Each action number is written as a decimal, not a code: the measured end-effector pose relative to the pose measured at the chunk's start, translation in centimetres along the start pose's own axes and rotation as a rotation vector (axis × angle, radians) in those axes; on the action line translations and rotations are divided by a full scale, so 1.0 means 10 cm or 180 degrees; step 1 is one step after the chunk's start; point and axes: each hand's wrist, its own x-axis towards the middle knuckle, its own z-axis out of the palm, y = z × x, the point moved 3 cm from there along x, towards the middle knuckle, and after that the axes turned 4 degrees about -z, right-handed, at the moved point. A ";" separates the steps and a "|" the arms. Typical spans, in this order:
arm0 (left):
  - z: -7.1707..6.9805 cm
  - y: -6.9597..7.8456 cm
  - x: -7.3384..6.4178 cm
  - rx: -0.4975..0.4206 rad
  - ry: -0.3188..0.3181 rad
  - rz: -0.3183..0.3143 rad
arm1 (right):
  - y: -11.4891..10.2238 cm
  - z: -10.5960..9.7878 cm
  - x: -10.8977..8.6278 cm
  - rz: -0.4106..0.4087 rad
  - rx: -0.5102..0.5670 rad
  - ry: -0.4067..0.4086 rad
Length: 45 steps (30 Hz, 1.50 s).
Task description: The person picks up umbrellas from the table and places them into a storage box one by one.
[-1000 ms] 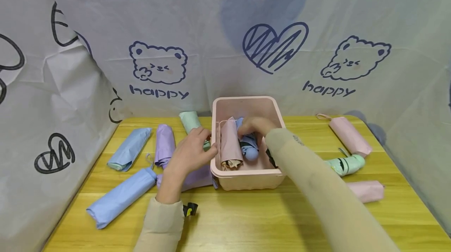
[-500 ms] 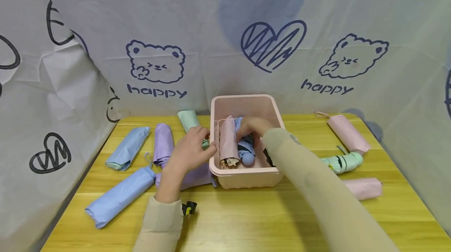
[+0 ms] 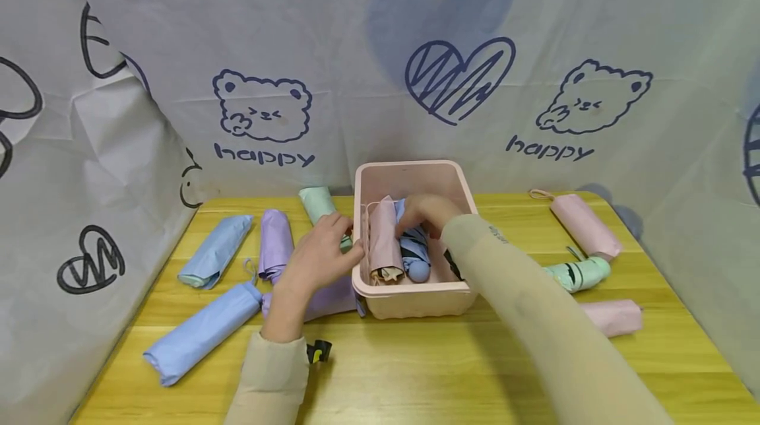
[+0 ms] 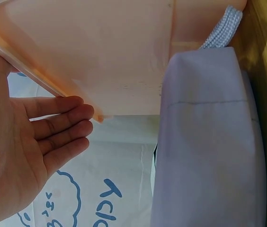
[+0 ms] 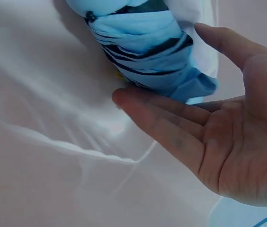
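**Blue umbrella (image 3: 417, 255) in pink bin (image 3: 421, 306), right hand (image 3: 430, 212) alongside**

I find a yellow wood-grain bench (image 3: 415, 379), with pale cloth (image 3: 356, 22) hung behind it and at both sides. The rear section carries outlined bears, hearts and the word "happy".

Left of the bin lie a pale blue umbrella (image 3: 216, 250), a long blue umbrella (image 3: 202, 334), two purple umbrellas (image 3: 276, 240) and a mint umbrella (image 3: 318, 202). To its right I count two pink umbrellas (image 3: 584, 224) and a green umbrella (image 3: 582, 274).

The blue umbrella lies inside the bin, its rounded end toward the near wall. A rolled pink umbrella (image 3: 386, 237) lies just left of it. My right hand covers part of its far portion; my left hand (image 3: 320, 250) is outside the bin, at the left rim.

Of the two hands, I record the right as released: fingers extended along the umbrella's side, thumb spread apart from them. Its forearm crosses the bin's right rim. The left is likewise unclenched, palm toward the bin, its loosely bent fingers touching the rim from outside.
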 end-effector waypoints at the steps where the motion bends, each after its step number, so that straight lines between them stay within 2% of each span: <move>1: 0.00 0.00 0.00 0.0003 -0.0004 -0.0001 | -0.01 -0.02 -0.02 -0.0016 -0.0137 0.0072; 2: 0.00 0.01 0.01 0.0006 -0.0011 -0.0003 | -0.02 -0.05 -0.03 -0.0040 -0.0274 0.0146; 5: 0.00 0.01 0.01 0.0006 -0.0032 -0.0015 | -0.04 -0.12 -0.10 -0.0007 -0.0384 0.0312; 8: 0.00 0.02 0.01 -0.0003 -0.0046 -0.0023 | -0.08 -0.16 -0.18 -0.0053 -0.0362 0.0370; 9: 0.00 0.02 0.00 -0.0004 -0.0046 -0.0028 | -0.10 -0.18 -0.21 -0.0142 -0.0388 0.0407; 13: 0.00 0.02 0.00 -0.0014 -0.0031 -0.0017 | -0.21 -0.25 -0.31 -0.0646 -0.0844 0.0620; 15: 0.00 0.02 0.00 -0.0018 -0.0023 0.0002 | -0.27 -0.29 -0.38 -0.0866 -0.1064 0.0813; 20: 0.01 0.02 0.00 -0.0021 0.0000 0.0024 | -0.35 -0.41 -0.59 -0.0967 -0.1268 0.1196; 24: 0.02 0.03 0.00 -0.0017 0.0041 0.0049 | -0.35 -0.52 -0.80 -0.1052 -0.1197 0.1554; 29: 0.01 0.04 -0.01 -0.0019 0.0041 0.0042 | -0.21 -0.61 -0.98 -0.1378 -0.0844 0.1892; 33: 0.01 0.03 -0.02 -0.0019 0.0033 0.0013 | -0.05 -0.65 -1.09 -0.1511 -0.0640 0.2197; 39: 0.01 0.02 -0.02 -0.0043 0.0039 -0.0005 | 0.24 -0.62 -1.19 -0.1612 -0.0540 0.2573; 45: 0.02 0.02 -0.01 -0.0038 0.0013 0.0018 | 0.56 -0.57 -1.19 -0.1550 -0.0477 0.2843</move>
